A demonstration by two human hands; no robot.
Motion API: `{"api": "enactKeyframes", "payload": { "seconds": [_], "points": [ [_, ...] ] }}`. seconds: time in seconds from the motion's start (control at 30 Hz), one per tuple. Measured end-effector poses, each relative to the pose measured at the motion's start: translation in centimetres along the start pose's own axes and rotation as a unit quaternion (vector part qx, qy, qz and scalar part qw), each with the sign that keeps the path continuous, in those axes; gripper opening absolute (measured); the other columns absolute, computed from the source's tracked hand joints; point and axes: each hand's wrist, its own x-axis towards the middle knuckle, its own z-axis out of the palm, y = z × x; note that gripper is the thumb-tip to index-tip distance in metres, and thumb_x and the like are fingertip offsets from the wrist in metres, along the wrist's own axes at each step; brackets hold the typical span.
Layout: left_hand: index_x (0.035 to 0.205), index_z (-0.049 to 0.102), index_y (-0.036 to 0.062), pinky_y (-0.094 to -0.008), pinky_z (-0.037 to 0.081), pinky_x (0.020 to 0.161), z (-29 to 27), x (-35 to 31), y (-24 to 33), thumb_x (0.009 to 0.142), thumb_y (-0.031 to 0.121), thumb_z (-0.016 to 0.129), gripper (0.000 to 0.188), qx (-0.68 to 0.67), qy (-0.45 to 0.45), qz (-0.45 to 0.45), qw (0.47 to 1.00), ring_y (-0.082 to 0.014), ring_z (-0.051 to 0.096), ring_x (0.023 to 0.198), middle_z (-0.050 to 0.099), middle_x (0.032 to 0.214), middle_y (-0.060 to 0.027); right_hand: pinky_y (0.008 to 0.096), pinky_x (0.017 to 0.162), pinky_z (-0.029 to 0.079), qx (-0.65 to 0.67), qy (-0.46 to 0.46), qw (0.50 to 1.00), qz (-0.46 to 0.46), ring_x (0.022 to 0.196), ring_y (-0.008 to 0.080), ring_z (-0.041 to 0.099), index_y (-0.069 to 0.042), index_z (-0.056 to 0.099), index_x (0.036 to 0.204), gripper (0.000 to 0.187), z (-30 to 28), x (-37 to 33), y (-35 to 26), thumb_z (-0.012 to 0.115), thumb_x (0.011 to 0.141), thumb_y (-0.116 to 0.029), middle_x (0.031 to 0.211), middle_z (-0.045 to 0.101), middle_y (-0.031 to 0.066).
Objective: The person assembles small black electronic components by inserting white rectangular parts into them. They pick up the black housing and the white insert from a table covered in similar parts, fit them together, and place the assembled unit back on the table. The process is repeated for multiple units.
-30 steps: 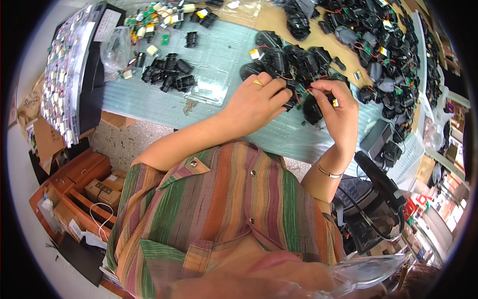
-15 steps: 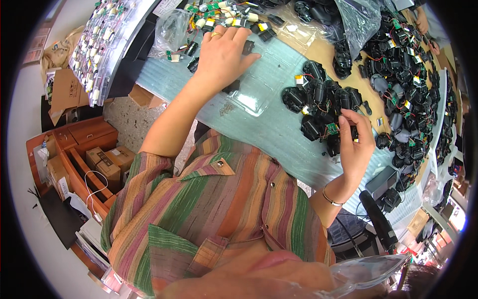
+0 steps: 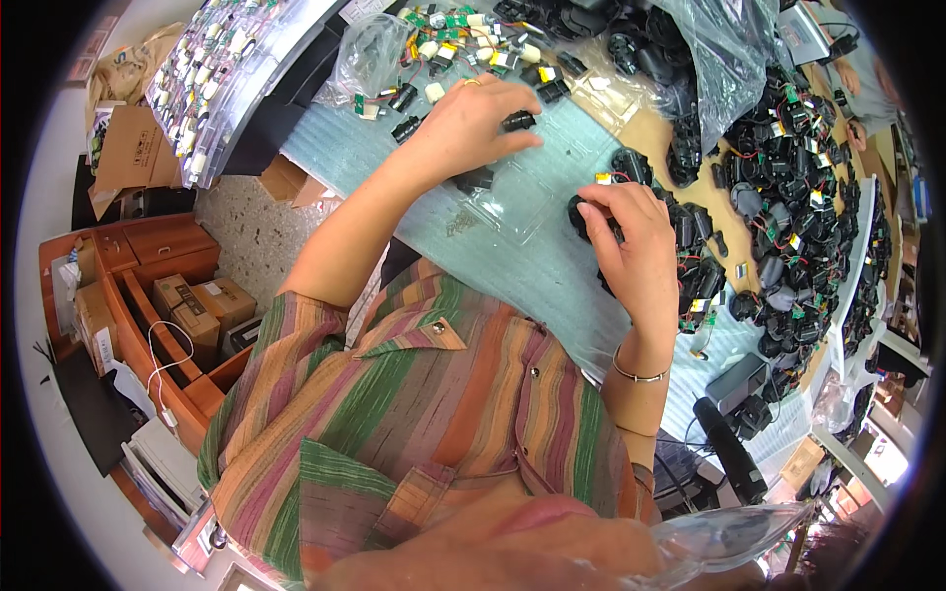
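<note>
At the upper middle, my left hand (image 3: 458,133) curls over the bench, with a dark plastic part (image 3: 517,120) between its thumb and fingers. My right hand (image 3: 639,241) is closed around the left edge of a black rounded plastic housing (image 3: 577,217), which its fingers partly hide. More black housings (image 3: 698,222) with thin wires and small green boards are piled right beside this hand. Another dark part (image 3: 475,179) lies below my left wrist. A clear plastic tray (image 3: 522,202) rests between my hands on the pale blue-green foam sheet (image 3: 434,222).
Small boards with wires and batteries (image 3: 463,44) lie at the far side, beside a clear bag (image 3: 370,64). A big heap of black housings (image 3: 788,187) covers the right side. A microphone-like black rod (image 3: 729,448) stands lower right. Another person's hand (image 3: 855,133) shows far right.
My right hand has moved left from the middle of the housing pile to the housing at its left edge. My left hand stays at about the same spot; the whole view has shifted slightly.
</note>
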Motion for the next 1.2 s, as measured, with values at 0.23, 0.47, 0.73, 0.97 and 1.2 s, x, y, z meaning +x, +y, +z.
{"api": "enactKeyframes", "payload": {
  "seconds": [0.23,0.47,0.73,0.97,1.2],
  "points": [
    [0.114,0.067,0.0119,-0.0464,0.047,0.091,-1.3,3.6,-3.4,0.085,0.017,0.068,0.029,0.235,0.082,-0.102,0.963,-0.0348,0.060,0.104,0.067,0.107,-0.0092,0.0378,0.078,0.044,-0.017,-0.018,0.999,-0.040,0.088,0.0270,0.061,-0.008,0.068,0.098,0.013,-0.2,2.5,-1.5,0.069,0.086,-0.012,0.090,0.065,0.0069],
    [0.115,0.067,0.0153,-0.0467,0.041,0.092,-0.8,5.7,-8.6,0.084,0.018,0.067,0.030,0.306,0.054,-0.078,0.947,-0.0267,0.059,0.111,0.067,0.108,-0.0038,0.0389,0.080,0.046,-0.005,-0.044,0.998,-0.036,0.091,0.0275,0.062,-0.008,0.068,0.101,0.016,0.7,3.7,-1.9,0.069,0.086,-0.013,0.092,0.065,0.0086],
    [0.104,0.068,0.0165,-0.0435,0.040,0.090,-1.7,6.2,-8.0,0.084,0.020,0.069,0.020,0.354,0.023,-0.023,0.935,-0.0215,0.061,0.104,0.066,0.104,0.0005,0.0404,0.074,0.052,0.035,-0.073,0.996,0.022,0.081,0.0316,0.065,-0.006,0.065,0.107,0.023,1.7,8.2,1.4,0.068,0.086,-0.013,0.095,0.066,0.0135],
    [0.092,0.068,0.0138,-0.0415,0.041,0.089,-1.5,5.6,-7.9,0.084,0.018,0.067,0.009,0.324,0.052,0.022,0.944,-0.0212,0.062,0.095,0.067,0.094,-0.0003,0.0419,0.082,0.053,-0.022,0.062,0.997,-0.046,0.090,0.0341,0.067,-0.007,0.063,0.118,0.029,5.6,16.6,5.6,0.065,0.090,-0.013,0.104,0.067,0.0154],
    [0.104,0.069,0.0085,-0.0421,0.046,0.092,-2.5,3.9,-5.5,0.087,0.016,0.069,0.019,0.132,0.106,-0.008,0.985,-0.0290,0.062,0.103,0.069,0.106,-0.0084,0.0435,0.094,0.051,-0.133,0.062,0.989,0.024,0.110,0.0332,0.060,-0.015,0.058,0.128,0.039,9.1,22.0,5.9,0.066,0.090,-0.021,0.115,0.065,0.0133]
  ]
}}
